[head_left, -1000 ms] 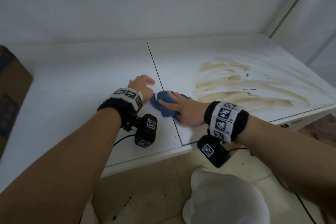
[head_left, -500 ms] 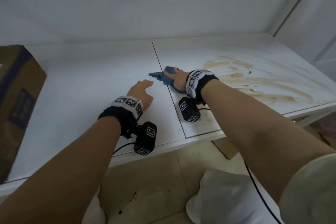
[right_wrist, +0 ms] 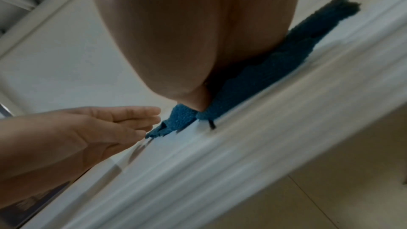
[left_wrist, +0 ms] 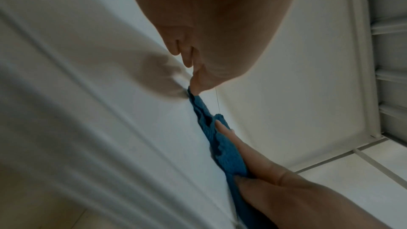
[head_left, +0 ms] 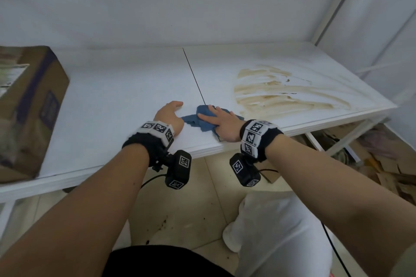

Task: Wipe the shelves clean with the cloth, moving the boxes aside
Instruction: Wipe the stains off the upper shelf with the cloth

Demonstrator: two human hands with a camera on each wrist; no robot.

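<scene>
A blue cloth [head_left: 193,120] lies crumpled on the white shelf [head_left: 112,101], near its front edge and beside the seam. My right hand [head_left: 219,122] lies flat on the cloth with straight fingers and presses it down; the right wrist view shows the cloth [right_wrist: 253,79] spreading out from under the palm. My left hand [head_left: 170,114] rests on the shelf just left of the cloth, fingers relaxed, its fingertips [left_wrist: 195,83] at the cloth's [left_wrist: 224,152] end. A brown cardboard box [head_left: 29,105] stands at the shelf's far left. Brown smeared stains [head_left: 276,94] cover the right panel.
A dark seam [head_left: 193,76] splits the shelf into two panels. A white upright post [head_left: 337,0] stands at the back right corner. Cardboard scraps [head_left: 382,164] lie on the floor under the right end. My white-clad knee [head_left: 281,231] is below the front edge.
My right hand pushed the cloth toward the back along the seam, then pulled it back to the front edge. The left hand stayed on the shelf.
</scene>
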